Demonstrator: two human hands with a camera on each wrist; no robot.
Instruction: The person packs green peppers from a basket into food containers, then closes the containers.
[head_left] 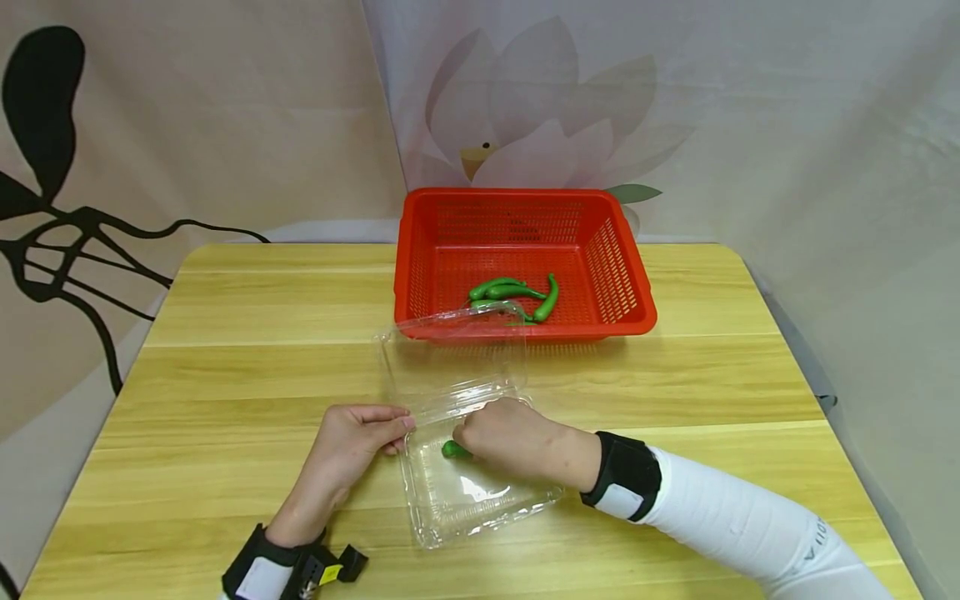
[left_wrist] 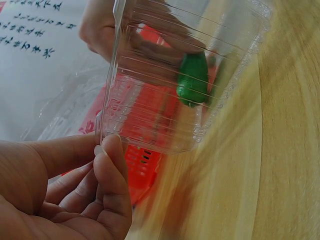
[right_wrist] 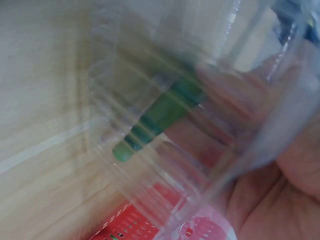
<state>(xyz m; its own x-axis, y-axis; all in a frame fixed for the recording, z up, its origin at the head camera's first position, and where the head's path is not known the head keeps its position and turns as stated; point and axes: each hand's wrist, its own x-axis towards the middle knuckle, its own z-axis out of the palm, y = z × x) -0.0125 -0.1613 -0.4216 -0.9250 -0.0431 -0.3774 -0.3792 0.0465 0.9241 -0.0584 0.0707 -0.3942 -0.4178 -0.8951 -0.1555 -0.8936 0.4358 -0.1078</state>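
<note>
A clear plastic clamshell box (head_left: pixel 442 512) lies open on the table, its lid (head_left: pixel 450 362) tilted back toward the red basket. At the box's left rim, near the hinge, my left hand (head_left: pixel 348 442) pinches the edge between thumb and fingers. My right hand (head_left: pixel 517 437) is inside the box's bottom half and grips a green chili pepper (head_left: pixel 454 450), whose blunt end sticks out past the fingers. Through the clear wall, the left wrist view shows this pepper (left_wrist: pixel 192 82) too. In the right wrist view, the pepper (right_wrist: pixel 162 112) appears blurred behind the ribbed plastic.
Behind the box stands a red perforated basket (head_left: pixel 637 312) with several green chili peppers (head_left: pixel 510 292) in it. The lid overlaps its front edge in the head view. A wooden table (head_left: pixel 262 350) lies beneath, with a printed cloth (head_left: pixel 750 108) hanging behind.
</note>
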